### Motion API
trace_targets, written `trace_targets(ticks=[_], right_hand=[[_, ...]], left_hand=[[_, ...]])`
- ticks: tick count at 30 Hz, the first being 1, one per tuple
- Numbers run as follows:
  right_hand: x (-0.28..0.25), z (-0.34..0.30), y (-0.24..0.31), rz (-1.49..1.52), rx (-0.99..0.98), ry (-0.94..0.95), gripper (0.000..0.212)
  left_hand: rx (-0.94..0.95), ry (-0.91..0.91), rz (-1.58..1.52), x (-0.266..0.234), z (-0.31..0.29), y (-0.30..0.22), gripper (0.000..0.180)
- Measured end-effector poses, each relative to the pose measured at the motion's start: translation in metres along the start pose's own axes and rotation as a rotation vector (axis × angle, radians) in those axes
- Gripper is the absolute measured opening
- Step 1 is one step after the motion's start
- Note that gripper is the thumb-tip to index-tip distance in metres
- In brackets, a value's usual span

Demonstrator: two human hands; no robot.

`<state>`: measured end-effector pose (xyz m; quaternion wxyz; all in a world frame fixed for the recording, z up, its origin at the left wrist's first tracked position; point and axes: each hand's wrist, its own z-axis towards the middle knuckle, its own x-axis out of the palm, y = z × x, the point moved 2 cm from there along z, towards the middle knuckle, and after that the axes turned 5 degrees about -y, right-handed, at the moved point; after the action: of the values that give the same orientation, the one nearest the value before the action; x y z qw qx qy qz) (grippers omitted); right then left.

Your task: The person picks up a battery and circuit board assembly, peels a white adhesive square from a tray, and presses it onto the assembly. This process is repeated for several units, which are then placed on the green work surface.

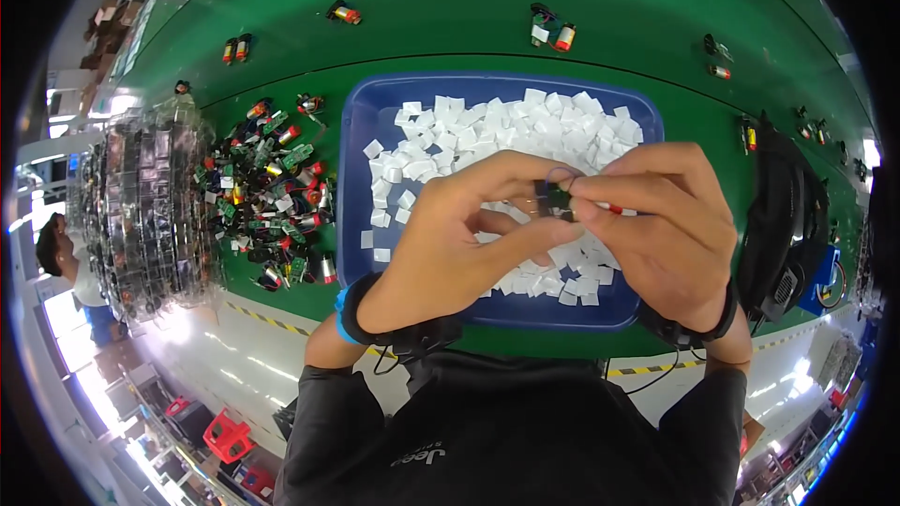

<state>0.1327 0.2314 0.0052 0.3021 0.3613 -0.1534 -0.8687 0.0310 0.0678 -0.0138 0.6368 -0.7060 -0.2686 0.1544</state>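
Note:
Over a blue tray [349,169] I hold a small dark circuit board [551,199] up between my two hands. The thumb and fingers of my left hand [455,239] pinch its left and lower side. My right hand [670,234] is closed at the board's right side, its fingertips pressed together there. A thin wire loops above the board. Something small and red [615,209] shows between the right fingers; most of it is hidden. Many small white square pieces [506,126] lie loose in the tray beneath both hands.
Left of the tray is a heap of circuit boards with red and yellow cylinders [272,192], beside stacked clear plastic trays [155,211]. A few similar assemblies [553,30] lie along the green table's [431,9] far side. A black bag [773,225] lies at the right.

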Motion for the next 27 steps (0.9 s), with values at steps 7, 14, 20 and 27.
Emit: trace_targets(ticks=[7,14,20,27], right_hand=[[-0.009,0.007,0.004,0.147,0.27,-0.173,0.028],[-0.005,-0.007,-0.001,0.38,0.392,0.06,0.029],[-0.003,-0.007,-0.001,0.353,0.396,0.022,0.023],[0.0,-0.009,0.001,0.44,0.48,0.057,0.015]], left_hand=[[0.178,-0.078,-0.263,-0.01,0.001,0.002,0.036],[0.413,-0.043,0.013,-0.009,0.004,0.005,0.039],[0.5,-0.062,0.179,-0.007,0.004,0.003,0.039],[0.682,-0.156,0.482,-0.003,0.002,-0.004,0.044]])
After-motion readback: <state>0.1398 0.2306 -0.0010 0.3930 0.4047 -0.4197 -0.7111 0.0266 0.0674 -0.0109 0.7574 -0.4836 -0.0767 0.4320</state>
